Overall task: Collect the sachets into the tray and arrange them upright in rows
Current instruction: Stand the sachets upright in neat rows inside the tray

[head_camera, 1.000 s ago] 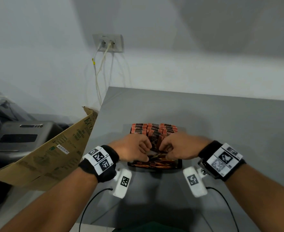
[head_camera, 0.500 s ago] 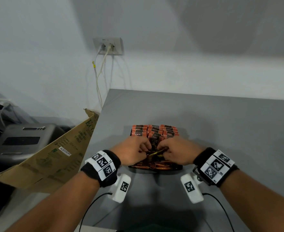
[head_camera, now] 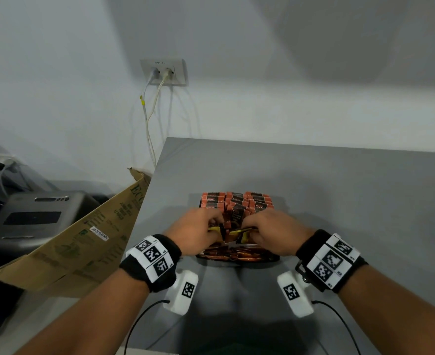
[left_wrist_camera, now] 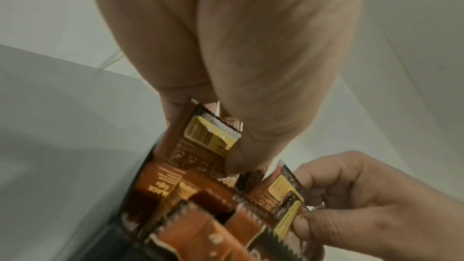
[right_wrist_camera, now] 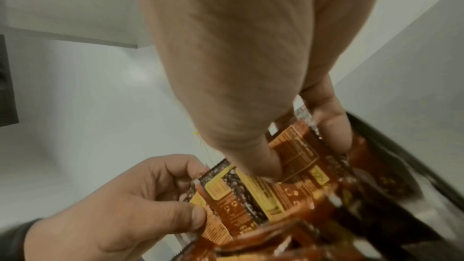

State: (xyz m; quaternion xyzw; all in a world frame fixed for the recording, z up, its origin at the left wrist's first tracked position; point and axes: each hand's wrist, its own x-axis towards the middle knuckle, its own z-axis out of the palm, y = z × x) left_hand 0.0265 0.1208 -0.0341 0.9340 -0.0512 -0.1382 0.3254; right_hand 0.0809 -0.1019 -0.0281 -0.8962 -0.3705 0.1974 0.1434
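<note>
Left hand (head_camera: pixel 197 233) and right hand (head_camera: pixel 272 233), head view: both over the near half of the black tray (head_camera: pixel 275 258), knuckles up, fingers curled down into the sachets (head_camera: pixel 236 253). Each hand pinches sachets with a yellow-labelled end showing between the two hands. Tray sits on the grey table (head_camera: pixel 352 201). Far half of tray: orange-brown sachets standing upright in rows (head_camera: pixel 235 201). Near edge: more sachets lying flat in a loose heap. Marker bands on both wrists. Left of the table, a cardboard sheet (head_camera: pixel 83 239) leans against its edge; a grey machine (head_camera: pixel 32 216) behind it. Wall socket (head_camera: pixel 163 71) with two white cables above the table's far corner.

Left wrist view: left hand (left_wrist_camera: pixel 226 47) fills the upper frame, thumb and fingers clamped on one sachet (left_wrist_camera: pixel 200 142), yellow panel facing the camera, its lower end down among the others. Right hand (left_wrist_camera: pixel 364 201) enters at lower right, thumb and forefinger pinching another yellow-labelled sachet (left_wrist_camera: pixel 281 195). Below, loose sachets overlap at mixed angles.

Right wrist view: right hand (right_wrist_camera: pixel 238 57) from above, thumb tip pressed on a sachet (right_wrist_camera: pixel 298 152), fingers behind it. Left hand (right_wrist_camera: pixel 120 211) at lower left grips its sachet (right_wrist_camera: pixel 226 201) edge. Black tray wall (right_wrist_camera: pixel 401 156) visible at right. Picture blurred low down.
</note>
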